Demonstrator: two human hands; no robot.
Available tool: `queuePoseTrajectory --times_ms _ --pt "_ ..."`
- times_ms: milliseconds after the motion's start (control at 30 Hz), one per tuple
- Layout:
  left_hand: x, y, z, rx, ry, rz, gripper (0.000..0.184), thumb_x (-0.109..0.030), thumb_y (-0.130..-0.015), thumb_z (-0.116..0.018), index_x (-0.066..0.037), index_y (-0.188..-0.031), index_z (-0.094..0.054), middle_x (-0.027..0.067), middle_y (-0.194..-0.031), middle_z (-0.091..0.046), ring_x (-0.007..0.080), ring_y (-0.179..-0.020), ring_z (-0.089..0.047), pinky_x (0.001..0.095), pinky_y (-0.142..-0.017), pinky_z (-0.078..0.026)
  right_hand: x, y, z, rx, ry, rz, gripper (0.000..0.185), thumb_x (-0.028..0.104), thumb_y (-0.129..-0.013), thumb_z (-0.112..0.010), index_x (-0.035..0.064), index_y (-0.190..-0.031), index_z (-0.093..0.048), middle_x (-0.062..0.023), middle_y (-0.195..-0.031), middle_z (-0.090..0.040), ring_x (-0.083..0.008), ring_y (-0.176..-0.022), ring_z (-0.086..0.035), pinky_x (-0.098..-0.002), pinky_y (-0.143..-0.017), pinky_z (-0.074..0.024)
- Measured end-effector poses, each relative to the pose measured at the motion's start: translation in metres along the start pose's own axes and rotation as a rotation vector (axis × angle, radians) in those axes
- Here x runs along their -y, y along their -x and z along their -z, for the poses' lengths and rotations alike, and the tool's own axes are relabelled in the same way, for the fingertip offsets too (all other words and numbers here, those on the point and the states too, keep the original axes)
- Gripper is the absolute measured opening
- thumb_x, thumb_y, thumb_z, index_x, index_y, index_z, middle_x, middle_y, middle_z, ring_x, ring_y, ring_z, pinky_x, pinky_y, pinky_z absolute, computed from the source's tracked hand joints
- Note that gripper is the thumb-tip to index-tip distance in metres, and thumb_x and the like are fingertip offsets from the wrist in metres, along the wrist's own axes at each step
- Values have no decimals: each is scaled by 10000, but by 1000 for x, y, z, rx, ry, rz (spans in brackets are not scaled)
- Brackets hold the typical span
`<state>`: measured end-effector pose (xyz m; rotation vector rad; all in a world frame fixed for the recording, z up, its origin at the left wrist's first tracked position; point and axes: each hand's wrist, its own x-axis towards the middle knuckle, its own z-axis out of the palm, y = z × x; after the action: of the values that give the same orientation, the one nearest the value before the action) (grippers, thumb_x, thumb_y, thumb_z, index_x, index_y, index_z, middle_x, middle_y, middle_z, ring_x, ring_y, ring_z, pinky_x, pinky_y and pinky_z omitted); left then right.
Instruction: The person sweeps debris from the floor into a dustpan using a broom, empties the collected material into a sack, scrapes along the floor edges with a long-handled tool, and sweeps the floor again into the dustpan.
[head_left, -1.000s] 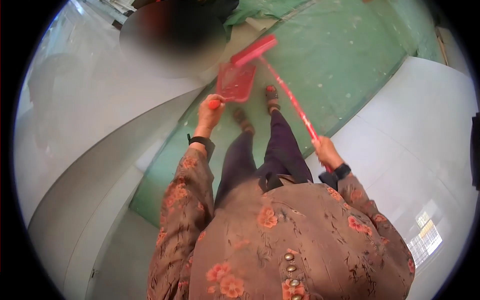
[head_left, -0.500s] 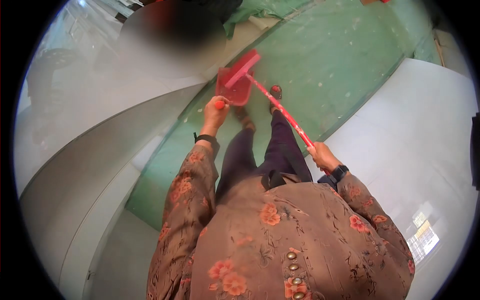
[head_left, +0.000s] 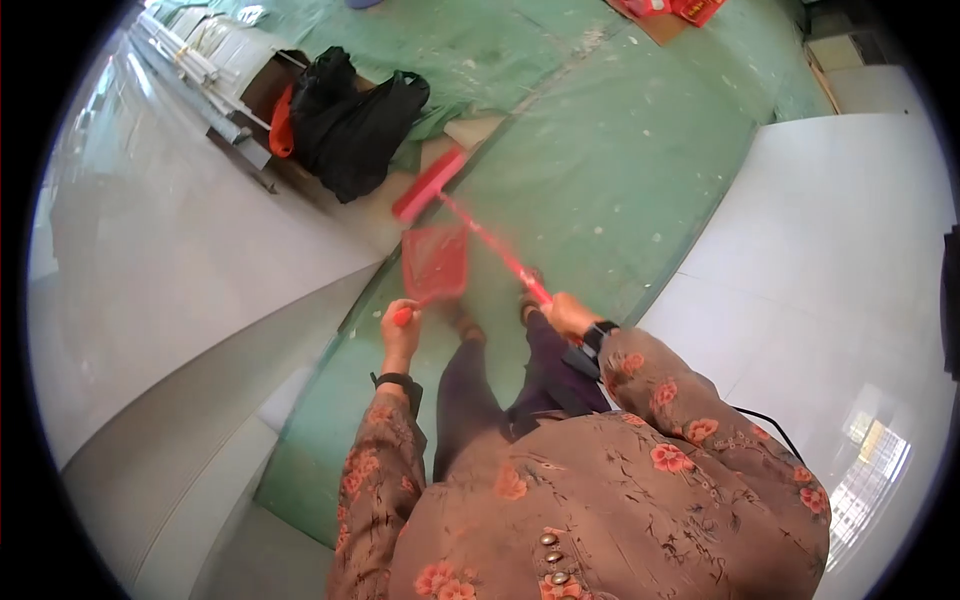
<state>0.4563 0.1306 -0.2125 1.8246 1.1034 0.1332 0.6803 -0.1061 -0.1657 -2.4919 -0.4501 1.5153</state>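
Note:
My left hand [head_left: 401, 328] is wrapped round the handle of a red dustpan [head_left: 436, 262], whose pan lies over the green floor covering in front of my feet. My right hand [head_left: 572, 318] grips the red pole of a broom [head_left: 430, 186]. The broom's head is just beyond the dustpan's far edge, near the border of the green covering, and looks apart from the pan. Motion blurs the broom and the pan. Whether anything lies in the pan is too blurred to tell.
Black bags [head_left: 360, 130] and an orange item [head_left: 282, 122] sit at the upper left beside long white pipes [head_left: 180, 48]. Glossy pale panels [head_left: 800, 220] flank the green floor covering [head_left: 610, 150]. Red packets [head_left: 697, 8] lie at the top right.
The view has tilted up, showing the black bags fully. The broom head has gone from over the dustpan to beyond its far edge. My right hand has moved left, nearer my left hand.

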Motion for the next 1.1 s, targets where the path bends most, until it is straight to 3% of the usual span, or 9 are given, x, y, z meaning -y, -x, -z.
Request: queuePoseTrajectory --times_ms 67,133,300,433,500,567,700,800,1100 --pt "1 -3 -11 -30 -53 -14 99 -85 -690 -579 -93 -776 -626 102 -829 -615 264 -795 -599 338 -722 -464 -25 34 2 42 15 -5 418 310 -853 -497 -79 -735 -593 -263 -622 -565 -371 -586 -594 -441 -526 -441" --pt "-5 -2 -20 -30 -52 -38 98 -92 -690 -580 -92 -777 -625 101 -827 -615 265 -789 -599 340 -714 -464 -57 62 13 163 50 -14 366 281 -819 -505 -66 -736 -586 -190 -578 -578 -286 -486 -587 -391 -462 -453" --pt "-24 -3 -31 -32 -70 -60 100 -104 -690 -580 -99 -779 -626 98 -821 -621 266 -776 -604 338 -698 -465 -102 93 41 281 -243 1 402 320 -825 -521 -64 -725 -586 -186 -565 -564 -257 -452 -549 -387 -438 -402" --pt "-41 5 -26 -16 -66 -23 105 -105 -691 -583 -86 -782 -632 80 -760 -620 218 -724 -593 312 -681 -460 -108 100 77 143 -85 40 385 347 -856 -481 -4 -731 -576 -108 -526 -524 -205 -458 -542 -338 -406 -393" --pt "-46 7 -22 -32 -37 -38 100 -102 -693 -588 -69 -775 -634 65 -708 -612 170 -674 -578 285 -656 -455 -87 122 116 181 -353 -157 320 325 -855 -493 16 -803 -558 -65 -527 -496 -167 -450 -523 -311 -376 -405" --pt "-53 6 -16 17 -41 -56 121 -96 -698 -575 -101 -803 -634 99 -816 -628 262 -778 -609 334 -719 -466 -86 122 135 140 -521 -122 293 311 -856 -496 25 -816 -541 -53 -537 -490 -151 -433 -505 -299 -354 -399" --pt "-63 4 -9 44 39 -141 126 -66 -704 -565 -89 -810 -630 97 -825 -623 248 -789 -605 326 -719 -464 -86 128 143 4 -751 -169 255 300 -871 -504 52 -813 -516 -3 -577 -483 -89 -394 -451 -251 -328 -391" --pt "-65 -10 -16 67 61 -149 130 -44 -709 -559 -76 -818 -622 92 -840 -617 237 -799 -601 319 -725 -462 -108 100 141 -239 -603 -149 264 300 -872 -499 49 -792 -507 -7 -571 -479 -93 -407 -461 -249 -326 -377" --pt "-159 -63 -65 86 -39 -275 128 -5 -703 -564 -75 -804 -598 99 -866 -616 258 -823 -602 315 -737 -463 -150 -57 285 -338 -725 -121 247 299 -871 -482 55 -842 -511 -14 -537 -466 -104 -309 -389 -256 -244 -291"
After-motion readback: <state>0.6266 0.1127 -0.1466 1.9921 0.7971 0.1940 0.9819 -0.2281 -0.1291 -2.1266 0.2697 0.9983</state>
